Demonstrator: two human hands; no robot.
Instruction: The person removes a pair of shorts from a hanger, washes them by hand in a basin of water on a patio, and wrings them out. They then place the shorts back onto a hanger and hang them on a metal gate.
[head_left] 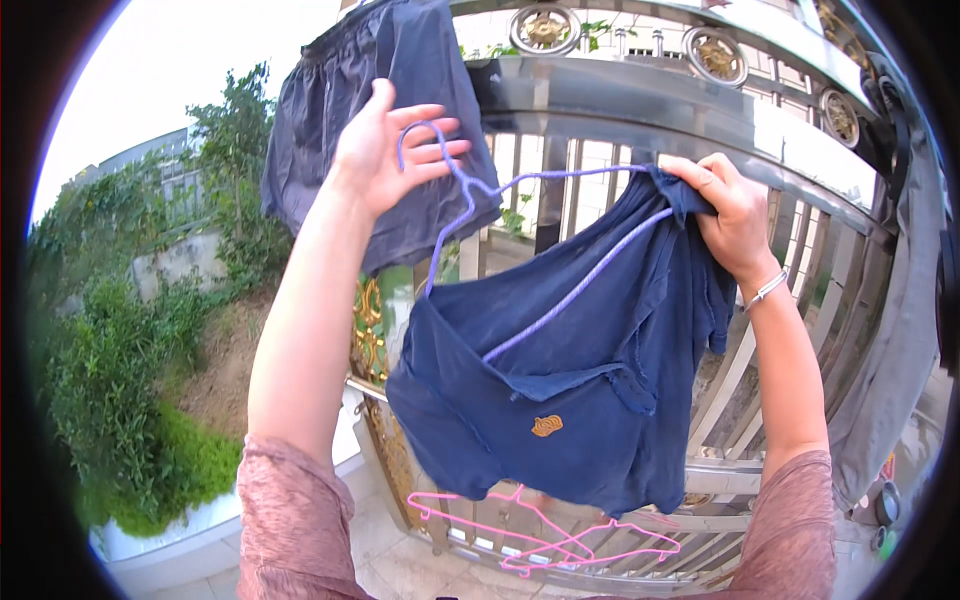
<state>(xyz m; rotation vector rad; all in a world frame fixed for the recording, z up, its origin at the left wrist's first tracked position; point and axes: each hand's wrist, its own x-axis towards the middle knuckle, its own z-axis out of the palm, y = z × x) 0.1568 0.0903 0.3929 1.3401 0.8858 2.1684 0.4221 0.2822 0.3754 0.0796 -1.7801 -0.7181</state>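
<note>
A navy blue shirt (560,420) with a small orange-brown emblem hangs on a purple clothes hanger (578,174), its wide neck opening sagging below the hanger's bars. My right hand (728,212) is closed around the shirt's cloth at the hanger's right end. Beside the hanger's hook, my left hand (395,150) is raised with its fingers spread and holds nothing; the hook lies against or just in front of those fingers. Behind my left hand hangs a pair of dark grey shorts (320,140).
A metal gate (640,90) with round gold ornaments stands in front of me. Pink hangers (545,535) are low down below the shirt. Grey trousers (890,330) hang at the right. Green bushes (110,380) grow behind a white ledge (180,525) at the left.
</note>
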